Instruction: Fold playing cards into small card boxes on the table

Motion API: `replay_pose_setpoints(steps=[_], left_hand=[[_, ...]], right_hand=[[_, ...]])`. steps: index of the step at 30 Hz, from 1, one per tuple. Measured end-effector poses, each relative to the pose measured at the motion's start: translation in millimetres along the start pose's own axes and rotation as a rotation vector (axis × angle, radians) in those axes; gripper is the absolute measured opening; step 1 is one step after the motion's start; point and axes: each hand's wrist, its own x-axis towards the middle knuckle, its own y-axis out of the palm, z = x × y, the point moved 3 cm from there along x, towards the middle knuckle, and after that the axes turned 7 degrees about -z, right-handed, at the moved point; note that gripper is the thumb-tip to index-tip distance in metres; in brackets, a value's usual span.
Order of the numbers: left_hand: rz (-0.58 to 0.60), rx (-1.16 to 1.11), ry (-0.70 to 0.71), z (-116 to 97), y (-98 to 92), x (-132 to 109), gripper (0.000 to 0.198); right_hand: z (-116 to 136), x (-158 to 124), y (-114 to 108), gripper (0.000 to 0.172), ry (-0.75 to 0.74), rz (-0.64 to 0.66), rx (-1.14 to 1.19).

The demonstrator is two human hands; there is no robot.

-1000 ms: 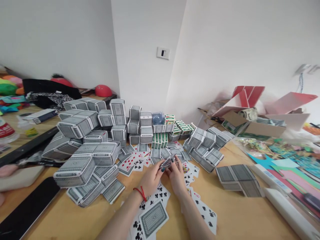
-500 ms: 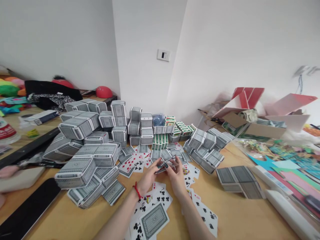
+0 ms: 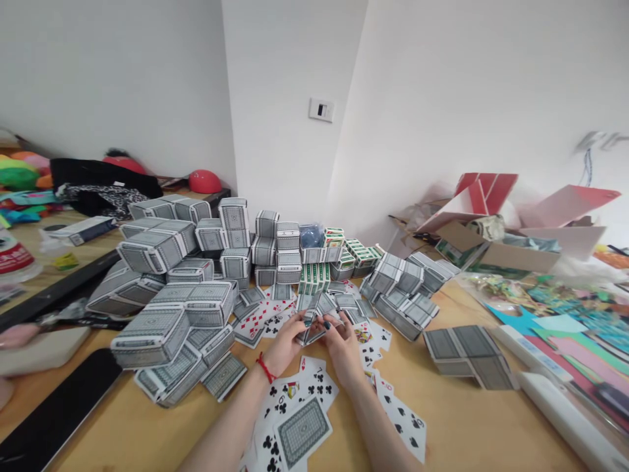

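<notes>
Between my hands, a little above the table, is a folded playing card piece (image 3: 310,335) with a grey back. My left hand (image 3: 287,344), with a red cord bracelet at the wrist, grips its left side. My right hand (image 3: 343,344) has its fingers closed on the right side, dark nail polish showing. Loose playing cards (image 3: 314,387) lie under my forearms, mostly face up, with one card back (image 3: 303,432) on top. More face-up cards (image 3: 400,416) fan out to the right of my right arm. Exactly how the folded parts fit together is too small to see.
Stacked blocks made of folded cards (image 3: 152,328) fill the left and back of the table. Green card boxes (image 3: 314,278) stand at the back. A joined card block (image 3: 469,357) sits on the right, near an open carton (image 3: 511,252) and coloured paper (image 3: 565,354).
Both hands have shifted slightly left and lower. The card piece between them has turned and now sits closer to the table.
</notes>
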Motion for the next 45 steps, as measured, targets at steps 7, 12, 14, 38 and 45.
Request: replay_pose_setpoints(steps=[7,12,14,38,45], left_hand=[[-0.171,0.083,0.038,1,-0.6,-1,0.026],[-0.326,0.076,0.128,3,-10.7,6,0.025],[-0.359,0.108,0.154,3,-13.5,8,0.024],[-0.307,0.332,0.317,-2,-10.0,-5,0.031],[-0.277,0.344,0.433,-4,-6.5,-8,0.028]], right_hand=[[4,-9,8,0.054,-0.103,0.108,-0.108],[5,-11,11,0.046,-0.123,0.157,-0.166],[2,-12,12,0.047,-0.107,0.163,-0.151],[-1,-34,32,0.035,0.295,0.351,0.151],[-4,-32,26,0.033,0.358,0.340,0.165]])
